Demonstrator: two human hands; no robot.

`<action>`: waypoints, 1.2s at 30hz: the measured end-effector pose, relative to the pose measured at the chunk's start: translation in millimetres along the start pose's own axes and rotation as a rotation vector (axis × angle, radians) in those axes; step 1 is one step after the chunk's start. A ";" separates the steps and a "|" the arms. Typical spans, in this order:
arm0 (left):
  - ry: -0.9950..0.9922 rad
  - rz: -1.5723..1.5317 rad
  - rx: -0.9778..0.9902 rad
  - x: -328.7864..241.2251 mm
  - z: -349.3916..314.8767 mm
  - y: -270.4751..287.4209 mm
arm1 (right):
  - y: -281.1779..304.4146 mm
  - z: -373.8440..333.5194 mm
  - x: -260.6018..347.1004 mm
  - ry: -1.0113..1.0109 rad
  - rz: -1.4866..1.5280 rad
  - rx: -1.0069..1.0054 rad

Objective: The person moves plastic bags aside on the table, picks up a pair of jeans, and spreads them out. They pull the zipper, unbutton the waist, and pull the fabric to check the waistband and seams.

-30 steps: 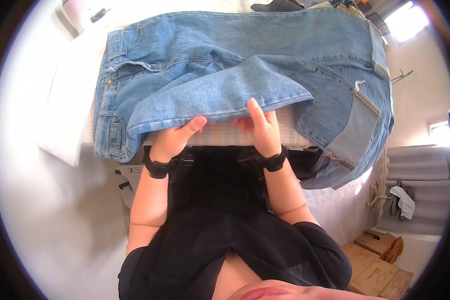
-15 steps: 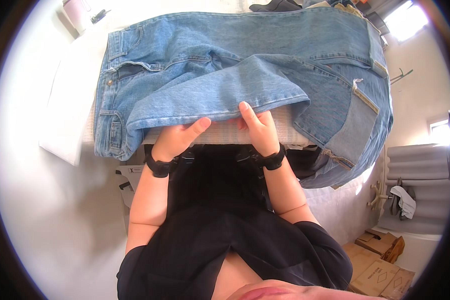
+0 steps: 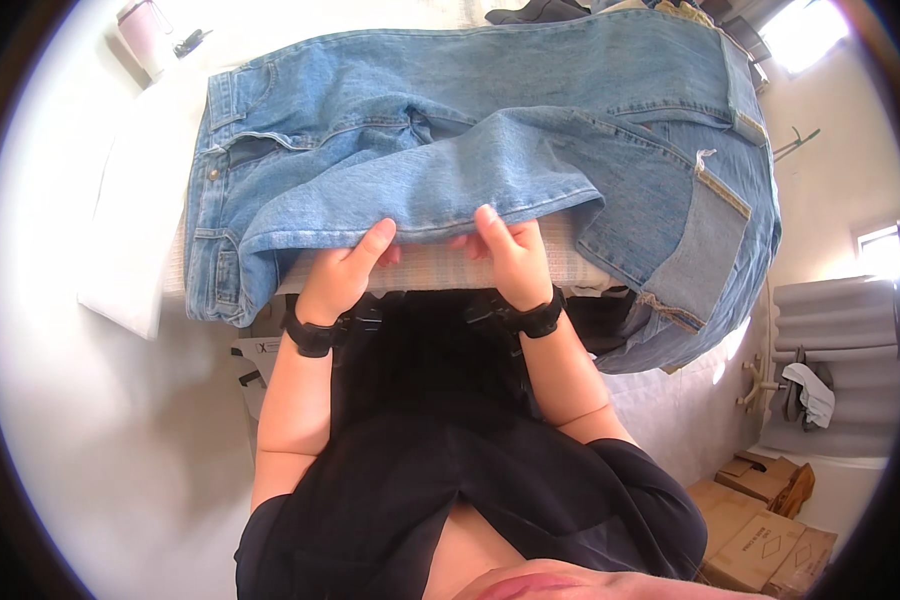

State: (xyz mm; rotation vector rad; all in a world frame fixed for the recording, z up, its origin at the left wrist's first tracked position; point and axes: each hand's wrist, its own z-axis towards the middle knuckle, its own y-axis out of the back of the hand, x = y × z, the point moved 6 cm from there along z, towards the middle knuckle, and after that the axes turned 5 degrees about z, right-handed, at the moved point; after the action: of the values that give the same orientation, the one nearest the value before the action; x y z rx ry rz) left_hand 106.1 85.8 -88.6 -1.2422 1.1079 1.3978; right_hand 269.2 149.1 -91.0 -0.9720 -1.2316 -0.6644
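A pair of light blue jeans point(image 3: 360, 195) lies sideways across a padded surface, waistband at the left and frayed, turned-up hems at the right. The near leg is lifted along its seam into a raised fold. My left hand point(image 3: 345, 275) pinches this near edge, thumb on top and fingers partly hidden underneath. A short way to the right, my right hand point(image 3: 515, 258) grips the same edge, its thumb pressed over the seam and its fingers curled below. Each wrist wears a black band.
Under the jeans, a pale checked cloth point(image 3: 450, 270) covers the work surface. A pinkish cup point(image 3: 148, 38) stands at the far left. Dark cloth point(image 3: 538, 12) lies at the back. Cardboard boxes point(image 3: 760, 535) sit on the floor at the lower right, below a grey curtain point(image 3: 835, 320).
My left thumb has come up onto the edge of the denim, and that hand has shifted slightly left. My right hand keeps its hold. The whole scene sits a little further left.
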 end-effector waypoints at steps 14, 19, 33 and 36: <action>-0.076 -0.247 -0.245 0.4 1.4 8.9 | -2.8 -0.5 3.8 0.047 -0.005 -0.007; 0.052 -0.139 -0.047 3.1 2.7 -20.4 | -2.4 0.4 0.4 0.048 -0.003 0.015; 0.025 -0.198 -0.012 7.4 4.8 -17.7 | -3.5 0.6 1.7 0.038 -0.027 0.010; 0.022 -0.271 -0.074 -0.8 3.9 -18.8 | -3.5 0.5 2.0 0.046 0.016 -0.008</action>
State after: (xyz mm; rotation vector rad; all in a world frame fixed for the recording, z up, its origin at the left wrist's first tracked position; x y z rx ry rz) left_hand 124.0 92.6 -88.3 -1.4068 0.8716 1.2296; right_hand 266.4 148.1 -88.1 -0.9672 -1.1809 -0.6763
